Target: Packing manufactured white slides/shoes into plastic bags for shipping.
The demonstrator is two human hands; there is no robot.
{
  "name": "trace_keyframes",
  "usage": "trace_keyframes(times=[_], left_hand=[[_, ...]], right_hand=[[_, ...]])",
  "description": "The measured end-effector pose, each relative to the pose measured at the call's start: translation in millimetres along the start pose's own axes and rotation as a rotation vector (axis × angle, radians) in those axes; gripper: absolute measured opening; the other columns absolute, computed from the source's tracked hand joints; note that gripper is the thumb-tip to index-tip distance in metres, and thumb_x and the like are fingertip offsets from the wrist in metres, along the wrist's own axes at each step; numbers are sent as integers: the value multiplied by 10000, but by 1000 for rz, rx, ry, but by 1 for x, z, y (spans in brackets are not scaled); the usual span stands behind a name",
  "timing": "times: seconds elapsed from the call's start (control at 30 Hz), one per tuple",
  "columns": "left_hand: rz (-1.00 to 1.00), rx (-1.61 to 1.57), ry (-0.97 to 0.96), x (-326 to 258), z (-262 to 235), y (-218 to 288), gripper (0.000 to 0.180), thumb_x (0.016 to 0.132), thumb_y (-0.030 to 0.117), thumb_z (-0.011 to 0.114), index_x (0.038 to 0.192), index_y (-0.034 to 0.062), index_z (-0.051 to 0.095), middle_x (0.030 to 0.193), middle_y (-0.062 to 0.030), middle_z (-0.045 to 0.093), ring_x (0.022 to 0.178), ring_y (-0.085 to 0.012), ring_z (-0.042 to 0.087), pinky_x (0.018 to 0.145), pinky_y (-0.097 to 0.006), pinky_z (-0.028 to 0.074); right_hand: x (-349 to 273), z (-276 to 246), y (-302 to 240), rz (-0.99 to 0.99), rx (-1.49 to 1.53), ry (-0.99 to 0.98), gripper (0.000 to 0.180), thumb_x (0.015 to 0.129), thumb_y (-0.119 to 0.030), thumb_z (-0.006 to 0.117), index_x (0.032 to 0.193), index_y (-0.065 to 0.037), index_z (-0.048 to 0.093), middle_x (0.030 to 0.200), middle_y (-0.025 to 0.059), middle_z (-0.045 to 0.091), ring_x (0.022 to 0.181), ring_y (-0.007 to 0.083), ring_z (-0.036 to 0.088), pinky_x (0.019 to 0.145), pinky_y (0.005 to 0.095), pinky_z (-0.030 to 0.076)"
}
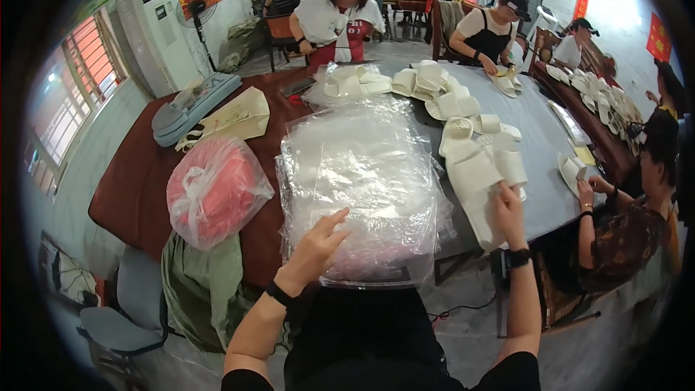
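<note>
A thick stack of clear plastic bags (362, 152) lies flat on the table in front of me. Over its near left part is my left hand (316, 250), fingers apart and holding nothing; whether the fingertips touch the top bag I cannot tell. At the stack's right, my right hand (510, 213) grips a white slipper (472, 185) by its right side, with its near end at the table's edge. Beyond it several more white slippers (452, 103) form a loose row that curves to the far side of the stack.
A pink bundle in a clear bag (213, 192), a beige tote bag (235, 117) and a blue-grey case (195, 110) lie on the brown cloth at left. Co-workers handle slippers across the table and at right. A grey chair (137, 304) stands at lower left.
</note>
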State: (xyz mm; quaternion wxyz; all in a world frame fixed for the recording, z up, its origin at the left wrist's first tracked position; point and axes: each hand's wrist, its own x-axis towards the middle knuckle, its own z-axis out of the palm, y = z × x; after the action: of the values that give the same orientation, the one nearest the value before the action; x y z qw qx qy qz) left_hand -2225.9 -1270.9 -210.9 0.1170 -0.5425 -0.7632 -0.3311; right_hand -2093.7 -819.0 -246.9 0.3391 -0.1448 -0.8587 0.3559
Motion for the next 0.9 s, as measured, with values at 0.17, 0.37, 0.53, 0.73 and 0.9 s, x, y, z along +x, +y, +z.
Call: trace_keyframes(times=[0.17, 0.37, 0.53, 0.73, 0.9], left_hand=[[-113, 89, 14, 16, 10, 9, 612, 679, -177, 507, 1290, -136, 488, 1473, -302, 372, 1255, -445, 463, 1071, -447, 411], [-106, 57, -85, 41, 37, 22, 793, 726, -111, 548, 1463, -134, 256, 1566, -312, 181, 1299, -498, 377, 1119, -469, 355], [-12, -81, -99, 42, 39, 22, 732, 856, 86, 601, 1472, -120, 264, 1558, -330, 188, 1394, -491, 292, 1167, -480, 288], [6, -204, -147, 34, 27, 27, 810, 829, 60, 647, 1514, -58, 232, 1590, -280, 172, 1468, -418, 226, 1197, -448, 254], [-13, -16, -164, 25, 25, 31, 778, 797, -96, 556, 1510, -52, 248, 1580, -267, 217, 1457, -426, 250, 1201, -445, 251]], right_hand=[[-37, -72, -114, 137, 619, -83, 565, 899, 12, 588, 1434, 86, 424, 1318, 58, 503, 1170, 170, 532, 946, 282, 448], [-97, -94, -198, -213, 259, -616, 516, 851, -140, 717, 1322, 22, 582, 1475, 245, 442, 1421, 398, 350, 1151, 442, 260], [-119, -57, -194, -187, 363, -922, 587, 880, 15, 682, 1428, -8, 472, 1521, 239, 318, 1403, 363, 340, 1063, 356, 380], [-116, -30, -153, -15, 365, -805, 576, 881, -40, 690, 1410, 13, 469, 1305, 221, 464, 1284, 347, 407, 1025, 386, 395], [-101, -15, -175, -255, 18, -716, 468, 882, -106, 688, 1323, -31, 553, 1132, 198, 497, 1101, 375, 451, 954, 417, 406]])
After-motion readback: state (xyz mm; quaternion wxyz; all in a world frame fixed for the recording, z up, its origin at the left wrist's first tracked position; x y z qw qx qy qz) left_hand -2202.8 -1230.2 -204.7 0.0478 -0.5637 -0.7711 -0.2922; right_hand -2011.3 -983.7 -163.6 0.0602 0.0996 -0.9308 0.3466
